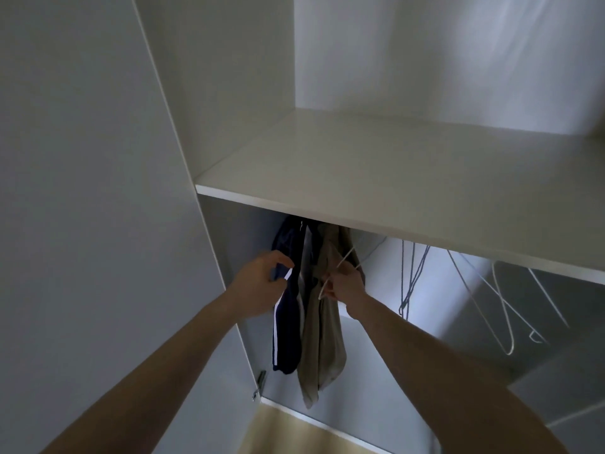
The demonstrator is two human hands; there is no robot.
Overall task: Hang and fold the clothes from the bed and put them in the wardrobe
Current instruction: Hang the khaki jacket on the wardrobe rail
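Inside the white wardrobe (229, 119), under its shelf (376, 178), hang a navy garment with white stripes (288, 329) and a beige garment (322, 339). My left hand (262, 283) holds the upper edge of the navy garment, fingers curled around the cloth. My right hand (343, 283) grips a white wire hanger (343, 260) that carries the beige garment. The hanging rail is hidden behind the shelf's front edge.
Several bare wire hangers (504, 309) dangle to the right under the shelf, with a dark one (411, 276) nearer the middle. The open wardrobe door (82, 191) stands at the left, with a hinge (260, 381) low down. A wooden floor strip (278, 434) shows below.
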